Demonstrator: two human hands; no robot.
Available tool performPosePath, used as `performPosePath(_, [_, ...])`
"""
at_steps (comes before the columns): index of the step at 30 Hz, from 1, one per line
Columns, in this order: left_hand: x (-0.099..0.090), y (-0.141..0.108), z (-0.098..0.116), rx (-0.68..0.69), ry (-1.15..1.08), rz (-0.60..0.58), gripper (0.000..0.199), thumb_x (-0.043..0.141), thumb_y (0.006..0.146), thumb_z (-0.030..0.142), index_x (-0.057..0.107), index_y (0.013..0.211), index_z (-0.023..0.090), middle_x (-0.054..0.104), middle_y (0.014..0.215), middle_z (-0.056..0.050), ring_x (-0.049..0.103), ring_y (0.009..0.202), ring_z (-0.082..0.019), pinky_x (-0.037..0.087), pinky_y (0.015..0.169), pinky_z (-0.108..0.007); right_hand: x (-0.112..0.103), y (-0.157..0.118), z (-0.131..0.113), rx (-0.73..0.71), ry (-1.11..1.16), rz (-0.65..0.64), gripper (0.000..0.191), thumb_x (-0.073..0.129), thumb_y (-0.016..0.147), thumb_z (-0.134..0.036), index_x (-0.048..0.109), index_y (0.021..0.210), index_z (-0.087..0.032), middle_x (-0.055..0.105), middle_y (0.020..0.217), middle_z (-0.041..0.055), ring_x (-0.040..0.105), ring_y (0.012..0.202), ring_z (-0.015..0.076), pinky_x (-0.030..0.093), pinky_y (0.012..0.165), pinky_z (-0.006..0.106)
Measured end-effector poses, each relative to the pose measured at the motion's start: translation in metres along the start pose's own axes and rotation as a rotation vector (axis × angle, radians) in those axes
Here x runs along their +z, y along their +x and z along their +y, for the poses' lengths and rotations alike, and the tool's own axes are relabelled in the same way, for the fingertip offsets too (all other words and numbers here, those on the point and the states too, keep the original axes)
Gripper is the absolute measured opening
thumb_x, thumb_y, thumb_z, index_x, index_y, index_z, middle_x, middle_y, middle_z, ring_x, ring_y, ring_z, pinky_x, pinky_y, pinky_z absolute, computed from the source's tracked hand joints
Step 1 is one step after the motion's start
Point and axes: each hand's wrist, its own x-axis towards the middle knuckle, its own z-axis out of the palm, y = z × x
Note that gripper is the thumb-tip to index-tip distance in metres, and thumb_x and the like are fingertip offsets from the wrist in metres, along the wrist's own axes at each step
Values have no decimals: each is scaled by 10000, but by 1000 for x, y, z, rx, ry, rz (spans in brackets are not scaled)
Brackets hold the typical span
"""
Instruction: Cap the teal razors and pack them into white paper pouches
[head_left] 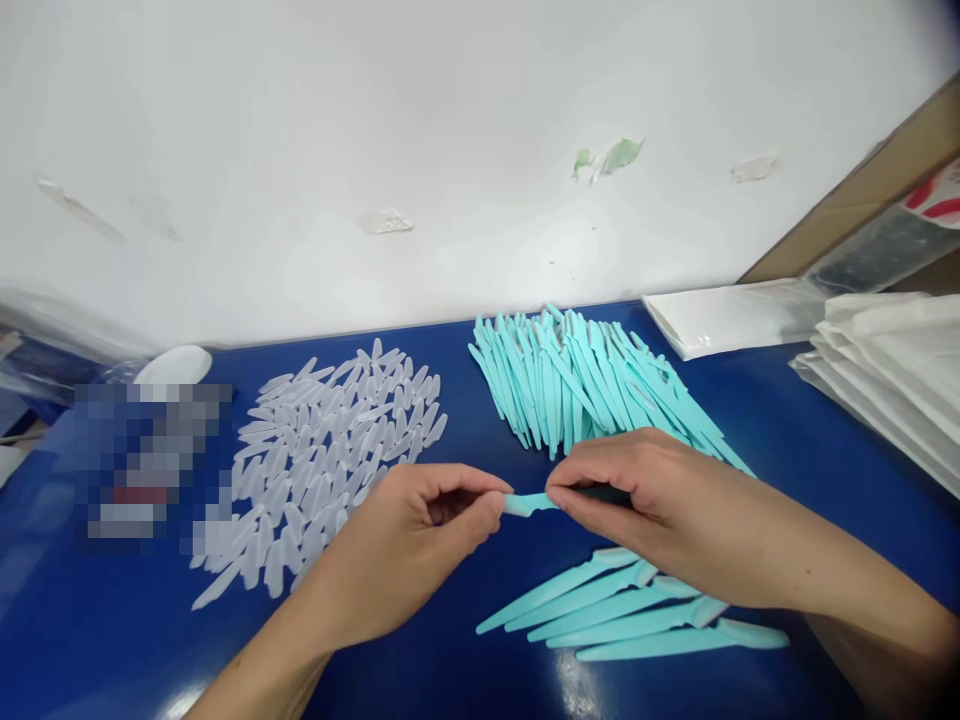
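Can't read any text, label, brand, number or sign. Can make out red marks on plastic packaging at far right, cut off by frame edge, illegible. Can't read anything within pixelated patch at left.

A slim turquoise tool is held roughly level, pinched in the left grip and the right grip, its short exposed stretch notched and paler along the lower edge. On the tabletop, a small fan of turquoise tools lies nearest, narrow tips leftward; a dense turquoise heap lies behind, and translucent whitish pieces spread in a loose, overlapping pile at left.
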Motion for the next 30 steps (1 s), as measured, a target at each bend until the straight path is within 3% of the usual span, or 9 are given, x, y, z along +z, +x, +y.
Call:
performPosePath(4, [-5,-2,1,18,13,-54,234,743,969,461,842,1042,262,751,812,-6,645,693,-137,515,613,-221,-11,-6,4,-3,20,-101,308,550,1065,-368,704,838,-229,612,667,-22,516,625,132,327,579,292])
performPosePath(8, [0,3,-1,147,-278,79,162,851,900,415,852,971,270,728,737,10,632,652,-111,540,636,-205,-19,-9,1,-31,242,-121,251,643,1017,-343,730,817,-219,650,725,-22,522,614,109,357,565,266])
performPosePath(12, [18,5,1,262,-326,82,139,828,931,391,868,1027,298,793,1026,-18,673,779,-123,587,739,-232,-8,-5,-8,37,481,-41,287,642,1015,-412,742,826,-220,568,715,-27,435,608,106,326,526,264])
performPosePath(14, [23,4,5,289,-264,102,184,720,1014,428,847,1043,298,782,1068,-7,685,807,-127,590,762,-244,-4,-5,-10,62,495,-82,381,603,1032,-460,687,756,-211,460,657,-42,335,580,103,262,499,275])
performPosePath(17, [25,0,13,279,-5,98,330,564,1098,435,775,931,244,707,813,17,629,676,-116,514,645,-239,-12,-8,-4,95,368,-35,468,638,1000,-529,603,664,-205,361,607,-51,281,559,99,213,477,278])
performPosePath(20, [30,1,12,367,428,-25,370,534,1106,335,723,815,207,580,679,21,538,595,-118,384,554,-270,-32,-12,12,206,213,273,578,635,967,-645,536,603,-207,359,568,-42,305,535,101,235,475,282])
performPosePath(22, [38,4,4,483,608,-52,275,534,1096,269,770,965,217,623,751,5,587,638,-142,402,579,-291,-47,-14,25,304,86,479,619,578,978,-689,531,586,-213,385,533,-30,325,506,106,266,484,298])
performPosePath(24, [46,8,-5,591,703,-8,240,535,1087,225,765,1155,221,694,874,-26,666,728,-186,472,637,-321,-58,-15,39,406,-73,590,609,562,982,-675,552,579,-219,417,496,-16,358,486,116,299,511,322])
performPosePath(30, [59,11,-14,783,828,96,254,573,1054,176,726,1257,170,739,992,-82,714,776,-244,563,628,-377,-70,-17,75,604,-344,534,465,605,935,-632,729,728,-233,734,719,89,618,648,243,404,660,409])
